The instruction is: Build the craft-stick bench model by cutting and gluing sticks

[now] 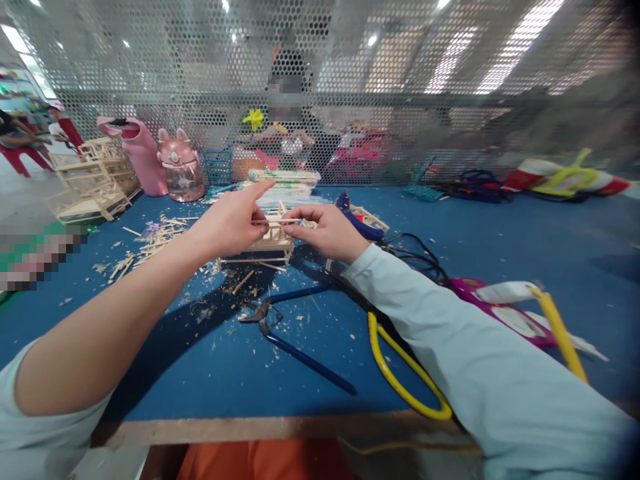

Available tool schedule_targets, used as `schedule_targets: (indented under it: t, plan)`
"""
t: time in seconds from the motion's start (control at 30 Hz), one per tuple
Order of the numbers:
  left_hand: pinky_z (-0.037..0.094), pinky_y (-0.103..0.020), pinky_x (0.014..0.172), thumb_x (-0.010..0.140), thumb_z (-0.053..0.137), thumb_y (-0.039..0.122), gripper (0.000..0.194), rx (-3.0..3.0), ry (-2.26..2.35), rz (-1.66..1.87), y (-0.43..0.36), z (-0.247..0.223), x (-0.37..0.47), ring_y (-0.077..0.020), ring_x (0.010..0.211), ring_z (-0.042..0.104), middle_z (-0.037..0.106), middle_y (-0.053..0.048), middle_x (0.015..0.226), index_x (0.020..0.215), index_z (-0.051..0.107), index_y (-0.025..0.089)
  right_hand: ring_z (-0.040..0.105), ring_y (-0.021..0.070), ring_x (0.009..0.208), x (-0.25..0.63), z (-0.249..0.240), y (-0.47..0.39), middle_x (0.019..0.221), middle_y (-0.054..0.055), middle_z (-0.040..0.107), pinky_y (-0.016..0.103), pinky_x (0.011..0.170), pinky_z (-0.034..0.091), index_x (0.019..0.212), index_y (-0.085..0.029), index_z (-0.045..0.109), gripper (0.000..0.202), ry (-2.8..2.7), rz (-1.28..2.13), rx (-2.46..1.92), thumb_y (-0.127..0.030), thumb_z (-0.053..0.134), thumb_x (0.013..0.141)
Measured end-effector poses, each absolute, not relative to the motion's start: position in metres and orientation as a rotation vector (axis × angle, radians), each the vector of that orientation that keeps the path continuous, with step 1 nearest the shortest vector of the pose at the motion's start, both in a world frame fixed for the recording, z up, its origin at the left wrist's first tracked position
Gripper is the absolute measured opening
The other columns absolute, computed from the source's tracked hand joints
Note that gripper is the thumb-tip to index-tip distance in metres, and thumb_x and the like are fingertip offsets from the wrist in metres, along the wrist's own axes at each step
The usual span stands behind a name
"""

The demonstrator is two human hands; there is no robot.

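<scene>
A thin wooden stick (278, 221) lies level between my two hands. My left hand (231, 219) pinches its left end between thumb and a finger, with the index finger pointing forward. At its right end my right hand (327, 230) grips it with the fingertips. Just below the stick stands a small frame built of wooden sticks (267, 248) on the blue table; my hands partly hide it. Whether the stick touches the frame I cannot tell. Cutting pliers (264, 313) with dark blue handles lie spread apart nearer to me.
Loose stick offcuts (160, 240) and chips litter the left. Bundled sticks (283, 179), a pink bunny-eared bottle (181, 170) and a finished-looking stick model (90, 180) stand behind. A dark blue tool (363, 220), black cable (425, 250), yellow loop handle (407, 373) and purple item (470, 293) lie rightward.
</scene>
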State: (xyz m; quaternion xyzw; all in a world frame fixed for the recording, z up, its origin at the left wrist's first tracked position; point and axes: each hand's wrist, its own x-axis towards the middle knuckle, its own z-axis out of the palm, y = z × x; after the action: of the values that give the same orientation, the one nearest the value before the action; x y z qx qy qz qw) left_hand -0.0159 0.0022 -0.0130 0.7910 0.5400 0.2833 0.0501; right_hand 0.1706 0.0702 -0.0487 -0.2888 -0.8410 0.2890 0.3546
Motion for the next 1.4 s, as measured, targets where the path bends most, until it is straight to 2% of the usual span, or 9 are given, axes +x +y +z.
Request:
schedule_targets:
  t: [0.23,0.37,0.53,0.67,0.73,0.87,1.07,1.2,1.4]
  plan:
    - [0.046,-0.029,0.074,0.062,0.057,0.008,0.082,2.415,1.594,0.834,0.001,-0.012,-0.017,-0.0219,0.086,0.065,0.072,-0.007,0.092,0.141,0.035,0.016,0.058,0.0157,0.084,0.173,-0.053,0.073,0.101,0.007,0.063,0.037,0.083,0.045,0.105,-0.016,0.056,0.041,-2.130,0.952,-0.641,-0.018,0.059,0.064]
    - [0.045,-0.029,0.072,0.068,0.059,0.013,0.075,2.452,1.631,0.867,0.003,-0.016,-0.016,-0.0214,0.083,0.065,0.072,-0.006,0.087,0.140,0.036,0.016,0.055,0.0183,0.088,0.173,-0.050,0.066,0.103,0.007,0.061,0.038,0.082,0.043,0.102,-0.018,0.054,0.039,-2.133,0.542,-0.640,-0.022,0.059,0.064]
    - [0.046,-0.029,0.074,0.070,0.059,0.015,0.073,2.484,1.647,0.856,0.006,-0.020,-0.018,-0.0191,0.081,0.065,0.071,-0.006,0.088,0.139,0.037,0.017,0.052,0.0201,0.081,0.173,-0.040,0.045,0.078,0.005,0.058,0.036,0.076,0.039,0.070,-0.019,0.055,0.005,-2.153,-0.180,-0.552,-0.024,0.056,0.067]
    - [0.046,-0.032,0.085,0.068,0.060,0.013,0.071,2.510,1.629,0.992,0.000,-0.012,-0.021,-0.0204,0.097,0.062,0.067,-0.008,0.108,0.136,0.041,0.017,0.051,0.0141,0.063,0.178,-0.026,0.033,0.065,0.003,0.060,0.029,0.064,0.038,0.069,-0.017,0.063,0.015,-2.492,-0.162,-0.628,-0.026,0.052,0.074]
    - [0.045,-0.033,0.089,0.072,0.058,0.017,0.055,2.497,1.613,1.209,-0.008,-0.008,-0.021,-0.0203,0.102,0.059,0.065,-0.007,0.113,0.127,0.052,0.019,0.052,0.0126,0.059,0.181,-0.023,0.031,0.065,0.002,0.064,0.026,0.058,0.036,0.072,-0.018,0.068,0.018,-2.706,-0.078,-0.854,-0.026,0.053,0.076]
    - [0.048,-0.028,0.081,0.084,0.051,0.028,0.023,2.368,1.634,1.533,-0.037,-0.014,-0.021,-0.0165,0.088,0.064,0.072,-0.003,0.093,0.092,0.071,0.019,0.061,0.0159,0.068,0.179,-0.033,0.029,0.077,0.005,0.071,0.025,0.056,0.037,0.083,-0.023,0.074,0.019,-2.889,-0.165,-1.364,-0.028,0.056,0.076]
    - [0.044,-0.023,0.054,0.080,0.059,0.034,0.020,2.159,1.501,1.122,-0.067,-0.062,-0.017,-0.0127,0.056,0.061,0.072,-0.001,0.067,0.076,0.074,0.021,0.064,0.0208,0.077,0.170,-0.057,0.031,0.080,0.009,0.072,0.027,0.061,0.042,0.082,-0.021,0.074,0.021,-2.850,-0.262,-1.384,-0.023,0.054,0.078]
    - [0.046,-0.025,0.055,0.085,0.051,0.037,0.028,1.906,1.451,1.131,-0.069,-0.075,-0.012,-0.0143,0.057,0.061,0.070,-0.001,0.065,0.082,0.074,0.021,0.058,0.0157,0.063,0.178,-0.049,0.030,0.069,0.007,0.067,0.026,0.058,0.039,0.072,-0.018,0.070,0.017,-2.730,-0.019,-1.245,-0.021,0.054,0.078]
    - [0.051,-0.029,0.067,0.080,0.058,0.032,0.033,1.610,1.257,1.379,-0.070,-0.074,0.000,-0.0167,0.076,0.064,0.072,-0.006,0.095,0.110,0.066,0.021,0.042,0.0070,0.050,0.171,-0.032,0.000,0.057,-0.004,0.051,0.021,0.049,0.034,0.071,-0.017,0.058,0.021,-2.329,1.131,-0.813,-0.035,0.054,0.080]
